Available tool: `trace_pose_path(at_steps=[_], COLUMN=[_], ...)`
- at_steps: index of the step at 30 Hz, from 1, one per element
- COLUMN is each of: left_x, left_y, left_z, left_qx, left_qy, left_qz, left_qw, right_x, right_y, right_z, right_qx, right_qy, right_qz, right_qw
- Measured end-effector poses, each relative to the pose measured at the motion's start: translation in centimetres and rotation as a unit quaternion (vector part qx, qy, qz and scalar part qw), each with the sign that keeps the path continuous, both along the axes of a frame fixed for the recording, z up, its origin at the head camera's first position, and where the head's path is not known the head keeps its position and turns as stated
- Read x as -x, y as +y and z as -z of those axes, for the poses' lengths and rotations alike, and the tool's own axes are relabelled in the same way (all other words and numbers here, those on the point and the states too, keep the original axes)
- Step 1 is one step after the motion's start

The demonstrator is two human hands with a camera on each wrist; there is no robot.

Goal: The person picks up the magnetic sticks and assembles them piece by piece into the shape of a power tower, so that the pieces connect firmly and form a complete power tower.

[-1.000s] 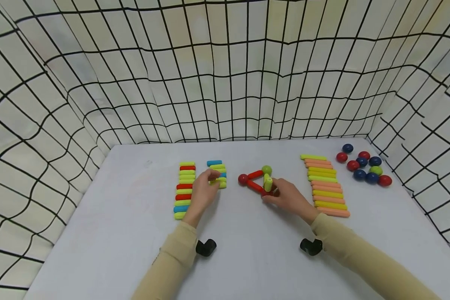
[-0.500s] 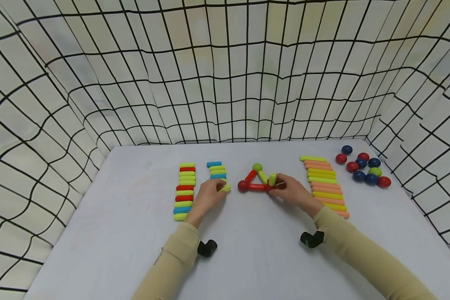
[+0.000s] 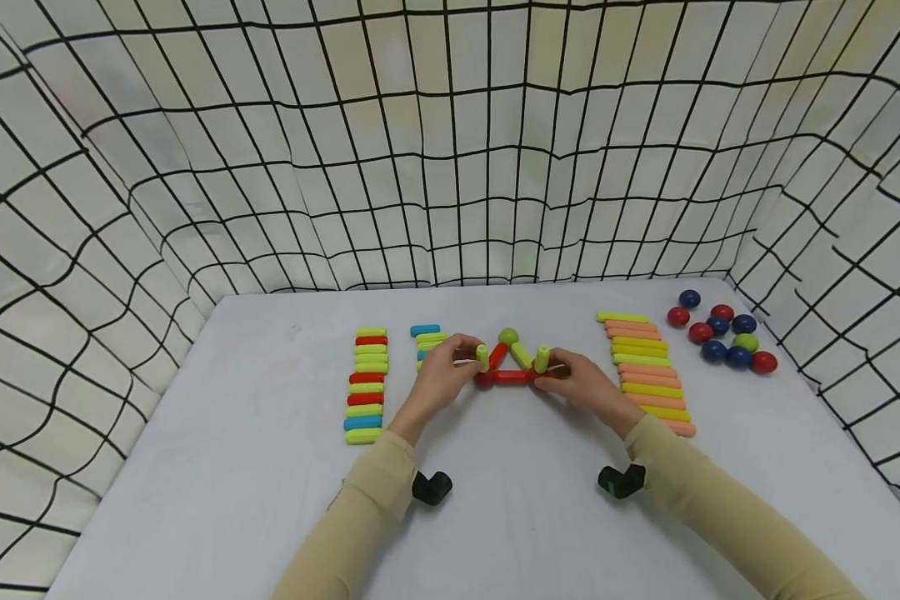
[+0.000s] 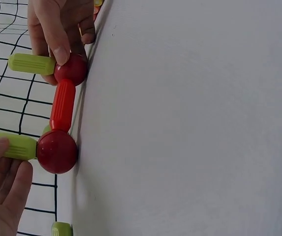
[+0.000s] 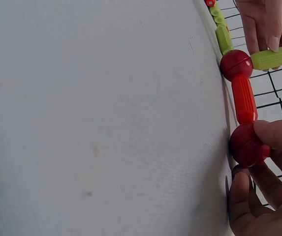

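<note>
In the head view a triangle of rods and balls lies mid-table, with a red rod (image 3: 512, 377) along its near side and a green ball (image 3: 508, 337) at its far corner. My left hand (image 3: 442, 372) pinches a short yellow-green rod (image 4: 25, 146), which stands upright with its lower end at the left red ball (image 4: 57, 152). At the opposite corner my right hand (image 3: 587, 388) grips the other red ball (image 5: 245, 146) between thumb and fingers. A second yellow-green rod (image 4: 31, 63) rises from that ball.
Short rods (image 3: 371, 357) lie in a column at left, with a smaller group (image 3: 425, 330) behind my left hand. Long rods (image 3: 647, 371) are lined up at right. Several loose balls (image 3: 738, 357) sit at the far right. Black netting over white cloth surrounds the table.
My left hand has picked up a yellow-green rod from the smaller group and carried it right to the left red ball. My right hand has turned the triangle so its red side faces me.
</note>
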State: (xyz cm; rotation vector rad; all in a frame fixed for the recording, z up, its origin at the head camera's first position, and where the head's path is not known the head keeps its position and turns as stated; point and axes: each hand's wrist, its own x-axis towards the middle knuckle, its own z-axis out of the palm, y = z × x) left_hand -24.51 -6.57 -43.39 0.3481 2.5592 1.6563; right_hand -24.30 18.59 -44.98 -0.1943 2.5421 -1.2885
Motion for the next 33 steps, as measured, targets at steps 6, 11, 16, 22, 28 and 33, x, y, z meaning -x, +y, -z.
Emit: trace_pose_path(at_steps=[6, 11, 16, 22, 28, 33], left_x=[-0.1, -0.2, -0.3, 0.3, 0.4, 0.4], left_y=[0.0, -0.1, -1.2, -3.0, -3.5, -3.2], left_z=[-0.2, -0.1, 0.2, 0.4, 0.6, 0.7], left_qx=[0.016, 0.026, 0.022, 0.043, 0.111, 0.187], left_qy=[-0.004, -0.011, 0.011, 0.027, -0.011, -0.008], left_qz=[0.023, 0.043, 0.013, -0.076, -0.085, -0.051], left_qw=[0.9996, 0.9987, 0.9996, 0.9958, 0.9902, 0.9811], right_x=[0.0, 0.2, 0.5, 0.6, 0.7, 0.7], right_y=[0.0, 0.3, 0.6, 0.8, 0.9, 0.7], right_z=[-0.3, -0.5, -0.8, -1.0, -0.7, -0.7], right_qx=[0.0, 0.002, -0.004, 0.003, 0.004, 0.005], right_qy=[0.008, -0.002, -0.005, -0.024, -0.032, -0.033], right_qz=[-0.015, -0.021, -0.023, -0.018, -0.018, -0.021], right_qw=[0.9999, 0.9998, 0.9997, 0.9995, 0.9993, 0.9992])
